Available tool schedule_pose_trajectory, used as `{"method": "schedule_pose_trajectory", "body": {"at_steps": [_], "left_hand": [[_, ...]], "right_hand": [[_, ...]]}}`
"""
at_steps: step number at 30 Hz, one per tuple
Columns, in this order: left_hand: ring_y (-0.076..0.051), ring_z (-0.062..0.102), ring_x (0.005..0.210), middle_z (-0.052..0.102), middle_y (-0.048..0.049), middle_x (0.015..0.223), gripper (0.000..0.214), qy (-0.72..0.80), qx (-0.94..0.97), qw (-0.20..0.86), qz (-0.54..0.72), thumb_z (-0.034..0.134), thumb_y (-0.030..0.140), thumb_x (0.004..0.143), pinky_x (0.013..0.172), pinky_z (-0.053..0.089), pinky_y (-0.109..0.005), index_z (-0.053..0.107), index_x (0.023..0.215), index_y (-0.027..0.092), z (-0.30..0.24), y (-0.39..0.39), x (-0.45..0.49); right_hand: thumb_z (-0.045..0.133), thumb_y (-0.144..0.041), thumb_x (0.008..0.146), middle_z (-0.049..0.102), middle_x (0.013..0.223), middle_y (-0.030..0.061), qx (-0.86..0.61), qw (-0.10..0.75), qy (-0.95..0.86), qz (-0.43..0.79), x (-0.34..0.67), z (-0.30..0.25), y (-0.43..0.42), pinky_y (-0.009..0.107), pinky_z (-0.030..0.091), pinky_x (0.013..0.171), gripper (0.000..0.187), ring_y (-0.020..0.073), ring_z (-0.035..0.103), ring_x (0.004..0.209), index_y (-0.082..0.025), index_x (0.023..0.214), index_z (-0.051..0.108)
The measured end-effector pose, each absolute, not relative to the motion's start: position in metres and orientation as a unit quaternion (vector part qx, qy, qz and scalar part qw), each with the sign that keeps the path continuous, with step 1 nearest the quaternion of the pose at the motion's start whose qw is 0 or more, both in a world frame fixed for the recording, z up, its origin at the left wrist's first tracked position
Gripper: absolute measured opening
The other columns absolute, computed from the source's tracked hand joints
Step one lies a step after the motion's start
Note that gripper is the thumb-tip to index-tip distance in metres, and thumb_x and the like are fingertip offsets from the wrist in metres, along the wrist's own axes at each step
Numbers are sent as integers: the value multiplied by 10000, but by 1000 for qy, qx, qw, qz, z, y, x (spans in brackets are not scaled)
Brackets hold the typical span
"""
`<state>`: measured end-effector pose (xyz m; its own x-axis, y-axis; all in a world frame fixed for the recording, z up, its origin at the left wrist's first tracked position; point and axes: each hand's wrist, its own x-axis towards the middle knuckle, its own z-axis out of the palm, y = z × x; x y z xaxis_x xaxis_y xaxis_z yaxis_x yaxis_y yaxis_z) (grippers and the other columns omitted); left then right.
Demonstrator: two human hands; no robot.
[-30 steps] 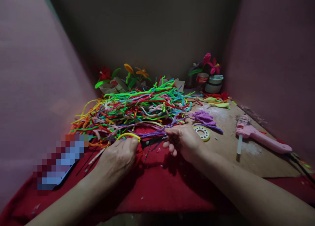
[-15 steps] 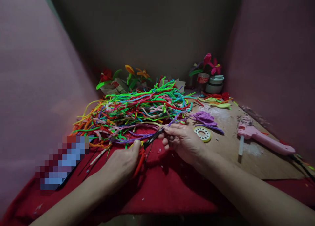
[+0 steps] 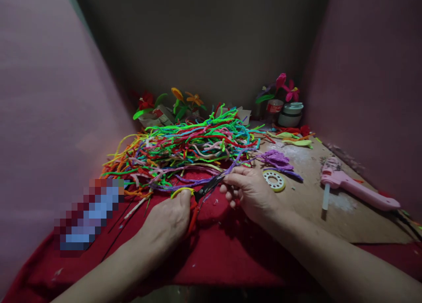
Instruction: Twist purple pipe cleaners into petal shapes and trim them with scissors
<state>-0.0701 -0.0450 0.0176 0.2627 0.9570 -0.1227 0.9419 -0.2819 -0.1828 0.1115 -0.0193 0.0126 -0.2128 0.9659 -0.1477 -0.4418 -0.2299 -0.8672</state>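
My left hand (image 3: 171,216) is closed on the handles of a pair of scissors (image 3: 208,187), one loop yellow and the other red-orange. Their black blades point up and right, parted, with the tips right by the fingertips of my right hand (image 3: 249,191). That hand pinches a purple pipe cleaner (image 3: 236,162) between thumb and forefinger; its other fingers curl loosely below. The exact spot where blades and pipe cleaner meet is hidden by the fingers. Just behind both hands lies a big pile of coloured pipe cleaners (image 3: 198,140).
On a brown board (image 3: 356,226) to the right lie a purple bundle (image 3: 277,159), a yellow-rimmed tape roll (image 3: 274,180) and a pink glue gun (image 3: 359,189). Pipe-cleaner flowers (image 3: 194,98) and a lidded jar (image 3: 290,114) stand behind. A pixelated blue object (image 3: 95,219) rests left on the red cloth (image 3: 211,263).
The scissors' handles have spread and the blades have parted, still beside my right fingertips. My right hand keeps its pinch. The whole view has shifted slightly.
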Motion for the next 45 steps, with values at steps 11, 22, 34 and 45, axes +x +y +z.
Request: {"method": "schedule_pose_trajectory", "body": {"at_steps": [11, 22, 34, 45], "left_hand": [[-200, 571, 612, 608, -99, 733, 303, -573, -817, -9, 61, 169, 133, 843, 568, 427, -310, 472, 842, 144, 21, -46, -73], [-190, 552, 613, 598, -96, 727, 328, -561, -827, -4, 39, 160, 91, 823, 588, 428, -311, 484, 811, 147, 14, -47, -80], [-171, 538, 603, 573, -73, 701, 309, -544, -837, 44, 24, 192, 78, 818, 593, 434, -284, 492, 815, 149, 15, -47, -80], [-179, 546, 574, 580, -85, 696, 307, -564, -825, 14, 29, 187, 51, 792, 581, 457, -307, 477, 848, 133, 14, -50, -74]], "right_hand": [[556, -164, 628, 578, 482, -17, -370, 486, -383, 693, 113, 13, -20, 145, 308, 293, 60, 51, 449, 337, -147, 578, 528], [583, -195, 649, 564, 481, -22, -344, 481, -414, 692, 113, 11, -20, 146, 300, 286, 79, 46, 428, 322, -142, 599, 551], [609, -204, 612, 550, 443, -26, -362, 434, -394, 725, 114, 17, -21, 138, 304, 253, 104, 52, 422, 300, -145, 558, 543], [558, -169, 562, 524, 428, -22, -342, 439, -351, 753, 113, 15, -20, 141, 282, 240, 74, 46, 386, 291, -138, 509, 517]]}}
